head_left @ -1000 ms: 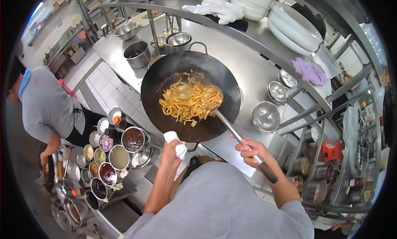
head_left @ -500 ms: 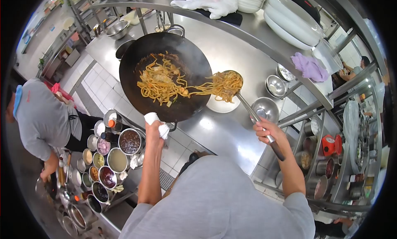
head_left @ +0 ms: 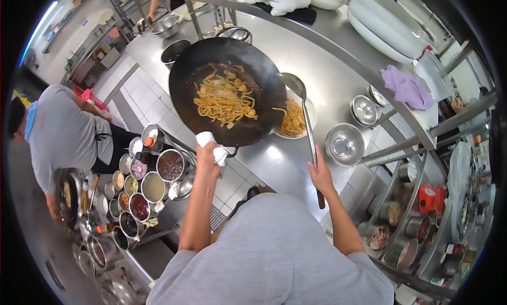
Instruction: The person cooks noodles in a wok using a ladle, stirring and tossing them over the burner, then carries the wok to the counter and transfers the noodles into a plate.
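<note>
My left hand (head_left: 209,156) is closed round the near handle of a dark wok (head_left: 185,102), with a folded white cloth (head_left: 206,140) in the grip. Inside the wok lies a heap of yellow-brown noodles (head_left: 224,99). In my right hand (head_left: 320,173) is a long-handled ladle (head_left: 306,115), gripped by its handle. Its bowl is up by the wok's right rim, over the far side of a white plate (head_left: 311,112). More noodles (head_left: 292,120) rest on that plate, partly hidden by the wok's edge and the ladle.
Metal bowls (head_left: 345,144) stand right of the plate on the steel table (head_left: 269,170). Sauce and ingredient pots (head_left: 170,165) cluster at left, near a co-worker (head_left: 68,131). An overhead shelf (head_left: 338,46) carries white dishes and a purple cloth (head_left: 405,87).
The noodles that filled the ladle are now on the plate. The ladle's bowl has swung up and left, emptied, and my right hand has shifted left. The wok appears farther right in view.
</note>
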The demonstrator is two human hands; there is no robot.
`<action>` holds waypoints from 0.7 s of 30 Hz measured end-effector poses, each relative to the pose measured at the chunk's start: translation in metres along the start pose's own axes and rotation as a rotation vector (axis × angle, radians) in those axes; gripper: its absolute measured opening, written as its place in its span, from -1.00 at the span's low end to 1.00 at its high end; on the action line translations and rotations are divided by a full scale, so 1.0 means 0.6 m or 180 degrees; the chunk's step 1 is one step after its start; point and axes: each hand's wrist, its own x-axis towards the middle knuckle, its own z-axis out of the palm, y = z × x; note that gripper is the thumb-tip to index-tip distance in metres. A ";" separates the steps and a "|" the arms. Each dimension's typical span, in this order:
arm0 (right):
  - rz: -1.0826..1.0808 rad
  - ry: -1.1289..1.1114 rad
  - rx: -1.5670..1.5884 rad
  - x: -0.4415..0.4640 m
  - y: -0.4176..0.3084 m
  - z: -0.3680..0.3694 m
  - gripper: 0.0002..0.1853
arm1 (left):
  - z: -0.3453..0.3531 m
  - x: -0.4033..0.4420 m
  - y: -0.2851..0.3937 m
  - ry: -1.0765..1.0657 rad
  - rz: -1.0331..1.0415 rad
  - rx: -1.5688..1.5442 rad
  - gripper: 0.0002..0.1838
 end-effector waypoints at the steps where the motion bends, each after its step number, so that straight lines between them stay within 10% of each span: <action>1: 0.0247 -0.0184 0.0313 0.022 -0.004 0.009 -0.28 | 0.019 -0.012 0.004 0.0161 0.0018 0.0106 -0.72; 13: 0.1373 -0.1160 0.2984 0.224 -0.196 0.096 -0.41 | 0.083 -0.011 -0.021 0.0033 0.0062 -0.0068 -0.52; 18: -0.1194 -0.0296 -0.0455 0.132 -0.073 0.046 -0.32 | 0.089 0.024 -0.013 -0.0245 -0.0135 -0.0177 -0.69; 21: -0.0167 -0.1035 -0.1863 0.102 -0.033 -0.030 -0.32 | 0.067 0.017 0.004 -0.0300 -0.0240 -0.0218 -0.68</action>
